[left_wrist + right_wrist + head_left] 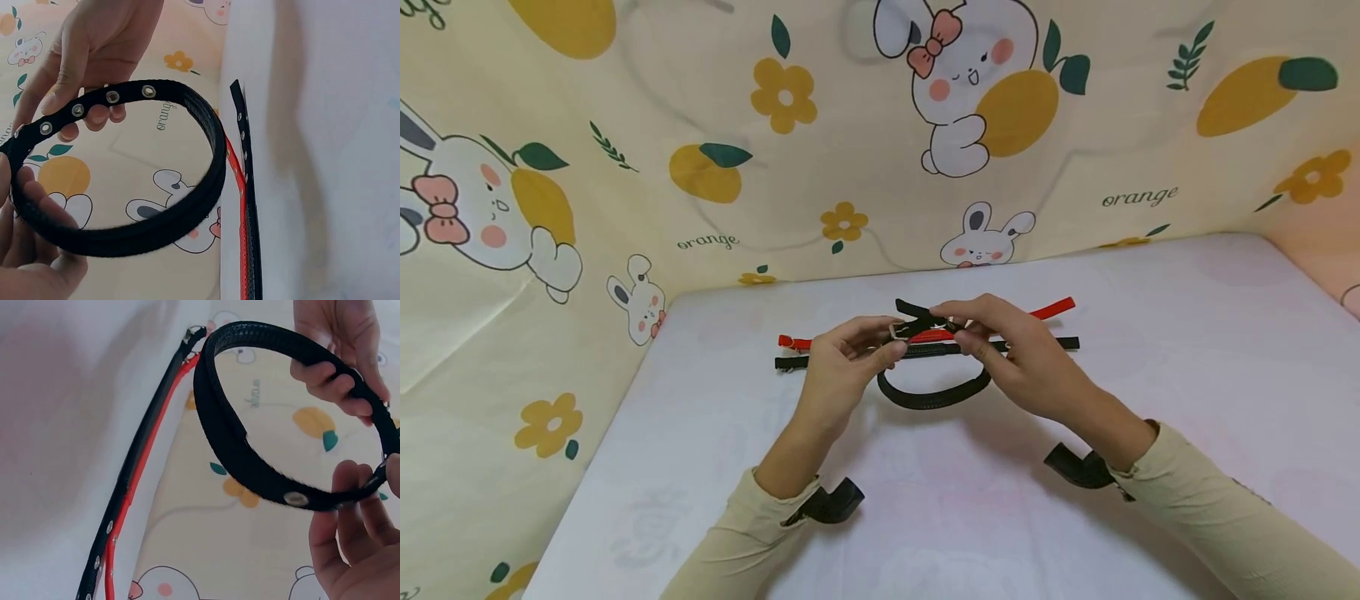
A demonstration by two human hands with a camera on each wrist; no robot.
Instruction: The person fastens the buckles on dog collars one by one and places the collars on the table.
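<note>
A black collar [934, 401] with metal eyelets is bent into a loop above the table, its ends crossing between the two hands. My left hand [838, 371] pinches it beside the metal buckle [895, 332]. On the other side my right hand [1030, 362] pinches the strap with thumb and fingers, and a free black strap tip [910, 308] sticks out past the crossing. The left wrist view shows the eyelets along the loop [149, 91]. How far the strap passes through the buckle is hard to tell.
Behind the loop, a red collar [1054, 309] and another black collar [1066, 342] lie stretched out side by side on the white table [925, 517]. A cloth [865, 125] printed with rabbits and oranges hangs beyond the table's back edge.
</note>
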